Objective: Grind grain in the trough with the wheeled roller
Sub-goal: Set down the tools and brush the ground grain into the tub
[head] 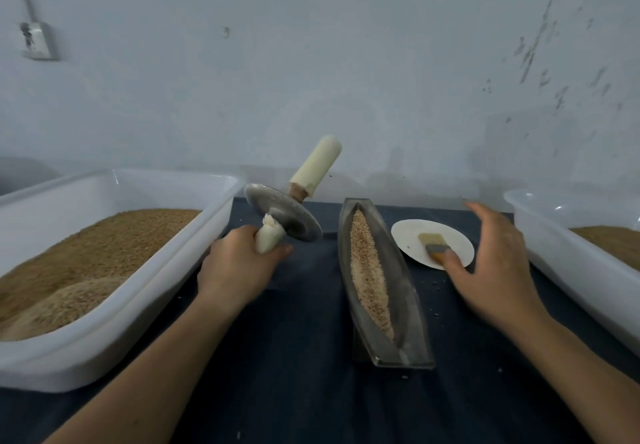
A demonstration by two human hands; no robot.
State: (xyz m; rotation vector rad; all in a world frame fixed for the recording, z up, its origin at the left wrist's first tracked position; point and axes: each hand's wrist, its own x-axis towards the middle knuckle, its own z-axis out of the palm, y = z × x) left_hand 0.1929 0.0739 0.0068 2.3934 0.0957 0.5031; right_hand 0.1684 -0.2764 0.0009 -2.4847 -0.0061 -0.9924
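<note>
A boat-shaped metal trough (408,291) lies lengthwise on the dark cloth, with a strip of pale grain (367,270) along its groove. Left of it, my left hand (239,263) grips the near white handle of the wheeled roller (287,218) and holds it tilted in the air. Its metal disc faces me and its far cream handle points up towards the wall. My right hand (495,263) hovers with fingers spread, to the right of the trough and over the edge of a small plate. It holds nothing.
A large white tub (173,270) of brown grain fills the left side. Another white tub (571,253) with grain stands at the right edge. A small white plate (412,236) with a brush (433,244) lies between the trough and the right tub. The wall is close behind.
</note>
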